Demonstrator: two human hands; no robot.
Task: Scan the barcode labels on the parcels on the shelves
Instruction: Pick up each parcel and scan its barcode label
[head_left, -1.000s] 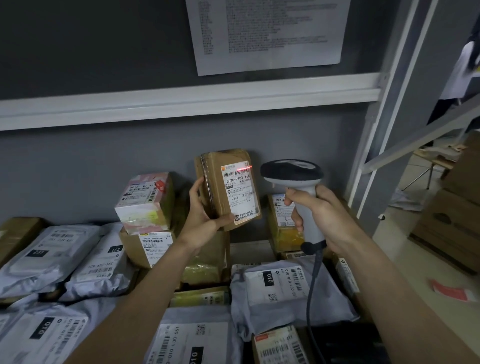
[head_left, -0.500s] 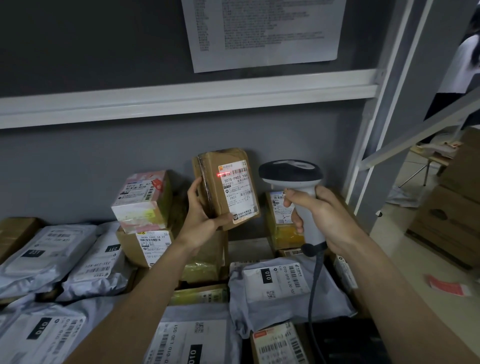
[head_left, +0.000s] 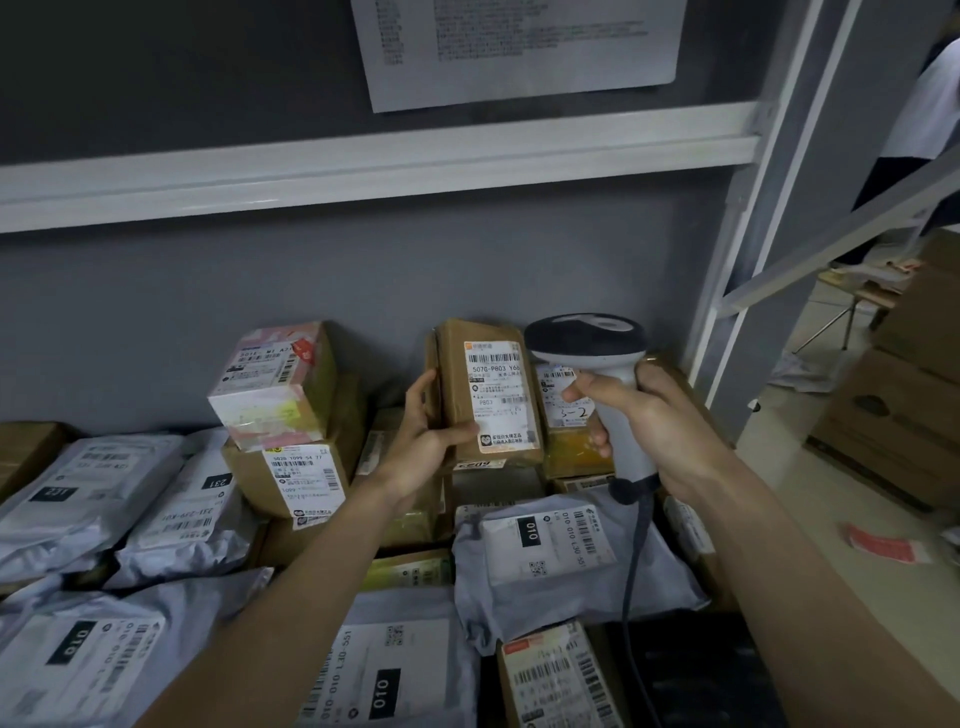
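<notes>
Both hands are busy at the shelf: the left hand (head_left: 422, 441) grips a small brown cardboard parcel (head_left: 485, 395) upright, thumb across its front below the white barcode label (head_left: 498, 395), fingers behind its left edge. Just beside it, the right hand (head_left: 654, 421) is wrapped round the handle of a grey barcode scanner (head_left: 587, 338), its dark cable (head_left: 631, 571) hanging down. Around them the shelf holds more parcels: a taped box (head_left: 275, 384) stacked on a labelled carton (head_left: 296, 478), and grey mailer bags (head_left: 561, 556) lying flat in front.
</notes>
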